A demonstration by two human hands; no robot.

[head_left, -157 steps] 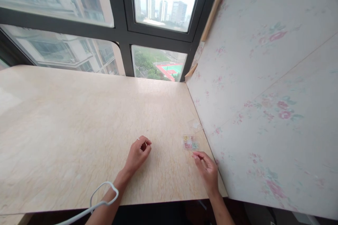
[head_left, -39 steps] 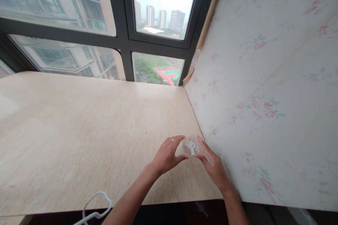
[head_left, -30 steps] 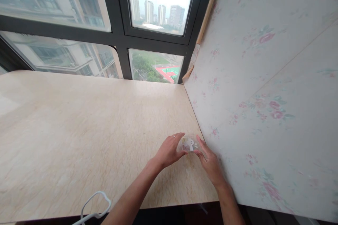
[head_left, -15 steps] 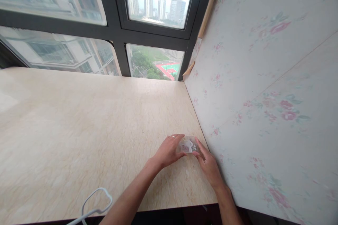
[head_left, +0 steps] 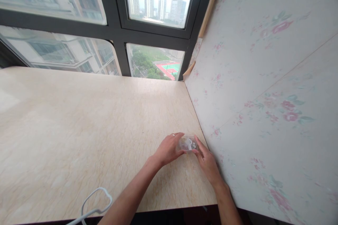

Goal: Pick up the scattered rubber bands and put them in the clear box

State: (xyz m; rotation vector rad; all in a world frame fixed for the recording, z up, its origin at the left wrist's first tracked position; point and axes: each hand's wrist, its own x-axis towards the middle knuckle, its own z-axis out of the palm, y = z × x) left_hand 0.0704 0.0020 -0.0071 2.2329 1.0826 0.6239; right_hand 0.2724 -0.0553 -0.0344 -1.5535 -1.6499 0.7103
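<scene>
A small clear plastic box [head_left: 188,143], with printing or small items showing through its top, is at the right end of the marble-patterned sill. My left hand [head_left: 170,148] grips its left side, fingers at the far edge and thumb at the near edge. On the opposite side, my right hand [head_left: 205,158] holds it the same way, close to the wall. A ring shows on a left finger. What exactly lies inside the box is too small to make out.
The marble-patterned sill [head_left: 79,123] stretches left towards dark window frames [head_left: 116,31]. A floral-papered wall [head_left: 264,59] borders it on the right, with peeling trim [head_left: 189,69] in the corner. A white cable [head_left: 98,211] loops over the front edge at lower left.
Both hands and the clear plastic box have shifted very slightly away from me. The grip on the box stays the same.
</scene>
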